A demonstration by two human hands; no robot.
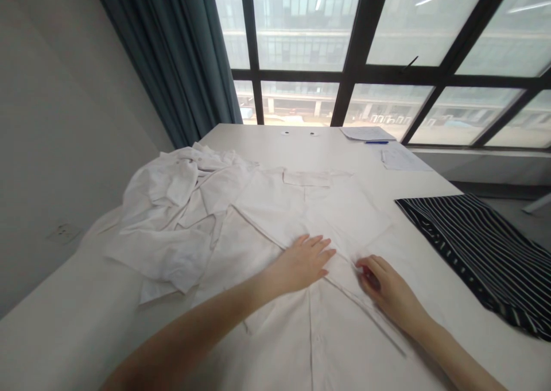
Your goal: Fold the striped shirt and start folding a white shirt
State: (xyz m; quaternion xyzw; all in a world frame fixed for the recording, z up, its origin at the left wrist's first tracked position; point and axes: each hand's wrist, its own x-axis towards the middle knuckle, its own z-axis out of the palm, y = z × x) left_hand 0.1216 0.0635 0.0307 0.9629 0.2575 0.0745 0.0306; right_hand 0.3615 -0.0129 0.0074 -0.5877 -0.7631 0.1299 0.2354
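A white shirt (310, 213) lies spread on the table in front of me, its collar at the far end and a front placket running toward me. My left hand (306, 262) rests flat on the middle of the shirt with its fingers spread. To the right, my right hand (385, 287) has its fingers curled in a pinch on the shirt's cloth, by a slanting folded edge. The exact bit of cloth between those fingertips is partly hidden. A matching slanted edge runs up to the left from beneath my left hand.
Crumpled white garments (172, 207) are heaped at the left, touching the shirt. A black striped cloth (486, 253) hangs over the right edge of the white table (267, 144). Papers (404, 158) and a blue pen (376, 142) lie at the far right, near the windows.
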